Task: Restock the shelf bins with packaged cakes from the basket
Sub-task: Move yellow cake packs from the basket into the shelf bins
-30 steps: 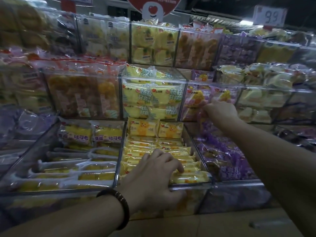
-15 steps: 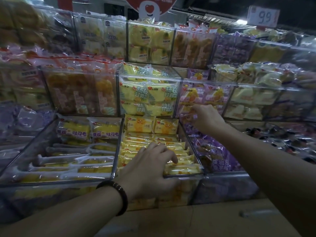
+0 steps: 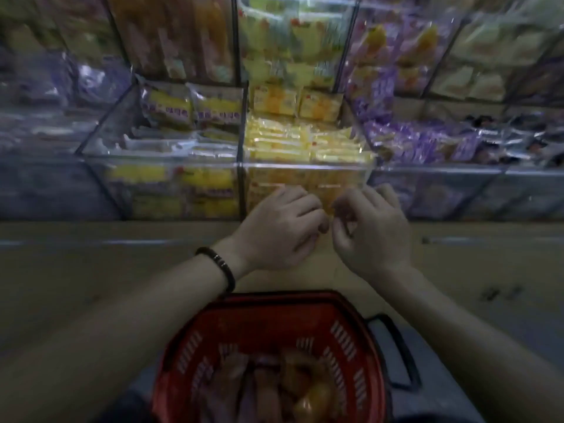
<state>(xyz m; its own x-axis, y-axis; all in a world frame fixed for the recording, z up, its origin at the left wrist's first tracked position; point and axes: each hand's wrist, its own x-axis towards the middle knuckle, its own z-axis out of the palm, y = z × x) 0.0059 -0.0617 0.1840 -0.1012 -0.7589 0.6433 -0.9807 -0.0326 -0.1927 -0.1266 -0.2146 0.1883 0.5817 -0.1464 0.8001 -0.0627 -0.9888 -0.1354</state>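
Clear plastic shelf bins (image 3: 305,165) of yellow packaged cakes (image 3: 287,141) behind; left hand (image 3: 274,233) & right hand (image 3: 377,236) loosely curled, empty, over red plastic basket (image 3: 363,358).

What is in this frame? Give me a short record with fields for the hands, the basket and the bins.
left hand: fingers loosely curled, nothing visibly held, in front of the clear plastic bin of yellow packaged cakes
right hand: close beside the left, loosely curled, nothing visibly held
red plastic basket: below the hands, packaged goods inside, blurred
bin to the right: purple packets
image quality: motion-blurred
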